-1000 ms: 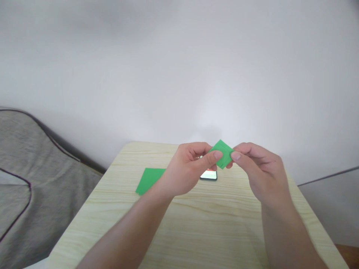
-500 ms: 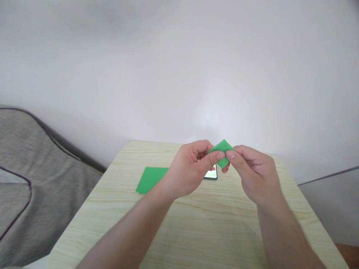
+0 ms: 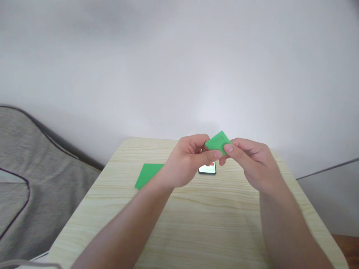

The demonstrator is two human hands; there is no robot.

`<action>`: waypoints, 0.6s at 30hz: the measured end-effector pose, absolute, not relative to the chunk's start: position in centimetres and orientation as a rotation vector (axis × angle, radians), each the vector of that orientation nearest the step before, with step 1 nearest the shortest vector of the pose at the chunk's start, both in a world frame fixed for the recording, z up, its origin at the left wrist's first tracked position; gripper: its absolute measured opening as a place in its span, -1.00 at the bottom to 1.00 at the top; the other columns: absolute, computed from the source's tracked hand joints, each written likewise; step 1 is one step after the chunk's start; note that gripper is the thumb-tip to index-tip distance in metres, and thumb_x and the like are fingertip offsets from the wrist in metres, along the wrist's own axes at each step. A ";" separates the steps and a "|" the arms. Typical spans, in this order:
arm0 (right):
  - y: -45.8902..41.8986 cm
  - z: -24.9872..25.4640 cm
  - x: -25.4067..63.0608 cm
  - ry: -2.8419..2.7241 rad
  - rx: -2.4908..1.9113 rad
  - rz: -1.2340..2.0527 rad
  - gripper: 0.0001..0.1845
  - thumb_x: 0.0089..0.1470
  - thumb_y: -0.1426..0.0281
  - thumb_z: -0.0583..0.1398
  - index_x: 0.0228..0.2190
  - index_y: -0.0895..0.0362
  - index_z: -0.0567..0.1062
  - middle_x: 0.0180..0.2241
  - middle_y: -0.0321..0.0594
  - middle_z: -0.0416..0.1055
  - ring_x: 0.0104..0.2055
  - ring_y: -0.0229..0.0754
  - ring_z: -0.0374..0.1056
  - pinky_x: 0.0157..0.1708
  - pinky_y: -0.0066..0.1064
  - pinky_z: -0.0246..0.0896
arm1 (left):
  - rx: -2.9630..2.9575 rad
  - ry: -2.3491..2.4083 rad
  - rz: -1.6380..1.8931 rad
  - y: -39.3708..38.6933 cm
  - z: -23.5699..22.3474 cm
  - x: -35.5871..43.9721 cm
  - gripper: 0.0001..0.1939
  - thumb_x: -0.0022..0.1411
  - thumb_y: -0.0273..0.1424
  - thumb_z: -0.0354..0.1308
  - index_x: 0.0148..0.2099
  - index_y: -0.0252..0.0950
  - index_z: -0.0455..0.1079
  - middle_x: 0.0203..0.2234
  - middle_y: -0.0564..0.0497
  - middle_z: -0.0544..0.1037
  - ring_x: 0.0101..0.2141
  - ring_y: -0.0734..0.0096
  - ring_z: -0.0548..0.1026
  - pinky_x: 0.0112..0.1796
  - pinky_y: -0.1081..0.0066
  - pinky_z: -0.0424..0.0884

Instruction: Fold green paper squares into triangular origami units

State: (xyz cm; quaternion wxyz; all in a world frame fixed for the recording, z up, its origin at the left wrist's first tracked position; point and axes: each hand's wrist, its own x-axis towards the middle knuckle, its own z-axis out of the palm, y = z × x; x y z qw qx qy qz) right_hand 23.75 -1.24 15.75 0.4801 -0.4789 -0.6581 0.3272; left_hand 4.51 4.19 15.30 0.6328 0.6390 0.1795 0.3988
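Observation:
Held above the table is a small folded piece of green paper (image 3: pixel 217 142), tilted with one corner pointing up. My left hand (image 3: pixel 186 160) pinches its lower left part, thumb on the near face and fingers behind. On the other side, my right hand (image 3: pixel 254 160) grips the right corner with its thumb pressed on the paper. Beneath and behind the hands, a phone (image 3: pixel 207 170) with a lit screen lies on the table, partly covered by my left hand. More green paper (image 3: pixel 148 173) lies flat to the left, its right part hidden by my left forearm.
The pale wood-grain table (image 3: pixel 202 220) has its far edge near a white wall (image 3: pixel 179 67). At the left stands something covered in grey cloth (image 3: pixel 56 186) with dark piping. A thin dark line (image 3: pixel 328 170) crosses the wall at the right.
My hands have shifted slightly up in view with the folded paper, which has turned and shows more of its near face. More of the phone is visible now.

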 end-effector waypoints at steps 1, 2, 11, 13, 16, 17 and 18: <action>-1.3 15.8 23.9 -1.624 -1.159 0.808 -0.61 0.30 0.09 0.23 -0.43 0.07 0.63 -0.41 -0.25 0.59 -0.32 -0.16 0.49 -0.32 -0.35 0.39 | 1.471 0.407 0.913 4.2 15.3 4.5 -0.62 0.22 -0.15 0.39 -0.44 -0.30 0.42 -0.49 0.03 0.54 -0.44 0.44 0.39 -0.40 0.40 0.31; -1.3 15.8 24.1 -1.635 -1.147 0.812 -0.61 0.31 0.09 0.23 -0.43 0.07 0.63 -0.40 -0.25 0.59 -0.32 -0.16 0.49 -0.31 -0.35 0.40 | 1.484 0.412 0.923 4.2 15.4 4.5 -0.64 0.23 -0.16 0.38 -0.43 -0.30 0.43 -0.50 0.04 0.53 -0.44 0.45 0.39 -0.39 0.40 0.32; -2.4 16.3 23.7 -1.590 -1.153 0.775 -0.63 0.28 0.07 0.26 -0.38 0.06 0.68 -0.37 -0.22 0.63 -0.23 -0.08 0.56 -0.24 -0.29 0.46 | 1.667 0.569 1.129 3.6 15.5 4.5 -0.58 0.34 -0.07 0.25 -0.43 -0.28 0.46 -0.57 0.04 0.44 -0.48 0.44 0.36 -0.44 0.39 0.25; -3.1 15.9 23.7 -1.555 -1.129 0.822 -0.63 0.29 0.08 0.25 -0.36 0.08 0.68 -0.35 -0.20 0.64 -0.25 -0.10 0.56 -0.22 -0.27 0.48 | 1.701 0.558 1.133 3.5 15.7 4.5 -0.56 0.33 -0.07 0.27 -0.46 -0.28 0.46 -0.58 0.05 0.43 -0.49 0.44 0.35 -0.43 0.38 0.25; -4.5 14.8 23.7 -1.493 -1.068 0.864 -0.64 0.30 0.11 0.25 -0.33 0.10 0.68 -0.35 -0.20 0.64 -0.29 -0.12 0.55 -0.19 -0.23 0.50 | 1.719 0.511 1.085 3.1 15.6 4.5 -0.55 0.31 -0.05 0.28 -0.47 -0.29 0.46 -0.59 0.05 0.43 -0.49 0.44 0.37 -0.42 0.37 0.25; -5.0 14.3 23.6 -1.476 -1.053 0.861 -0.65 0.30 0.12 0.25 -0.33 0.10 0.69 -0.35 -0.20 0.63 -0.29 -0.12 0.55 -0.19 -0.22 0.50 | 1.721 0.490 1.053 2.9 15.5 4.5 -0.55 0.31 -0.05 0.28 -0.47 -0.29 0.46 -0.58 0.05 0.43 -0.48 0.43 0.37 -0.41 0.37 0.26; -5.4 13.8 23.4 -1.458 -1.045 0.848 -0.66 0.30 0.13 0.26 -0.32 0.10 0.69 -0.36 -0.21 0.63 -0.30 -0.11 0.54 -0.19 -0.21 0.51 | 1.721 0.471 1.021 2.6 15.3 4.4 -0.55 0.31 -0.05 0.28 -0.46 -0.30 0.47 -0.57 0.04 0.44 -0.47 0.43 0.38 -0.40 0.37 0.27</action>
